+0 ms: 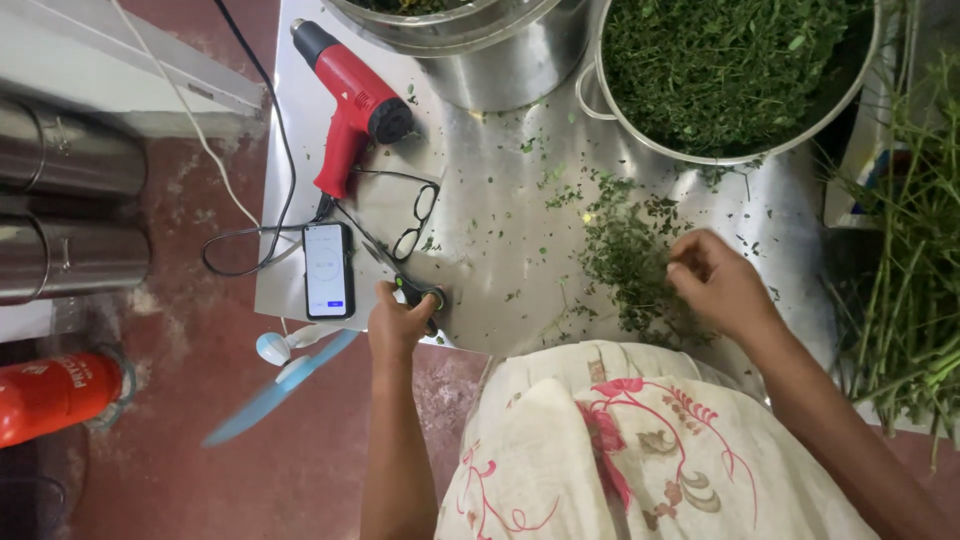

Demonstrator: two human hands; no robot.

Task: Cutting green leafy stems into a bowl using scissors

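My left hand [398, 322] rests at the near edge of the steel table [490, 210], its fingers closed on the dark handles of a pair of scissors [412, 290] lying on the metal. My right hand [715, 282] is over a loose pile of small green leaves and thin stems [628, 262], pinching some of them between fingers and thumb. A large steel pot [855, 95] full of stripped green leaves stands at the far right of the table.
A red heat gun [348, 100], black eyeglasses [417, 218] and a phone [327, 270] with its screen lit lie on the table's left. A second steel pot [490, 50] stands at the back. Long green stalks [905, 290] are heaped on the right. Steel canisters [70, 210] and a red cylinder [55, 395] lie on the floor.
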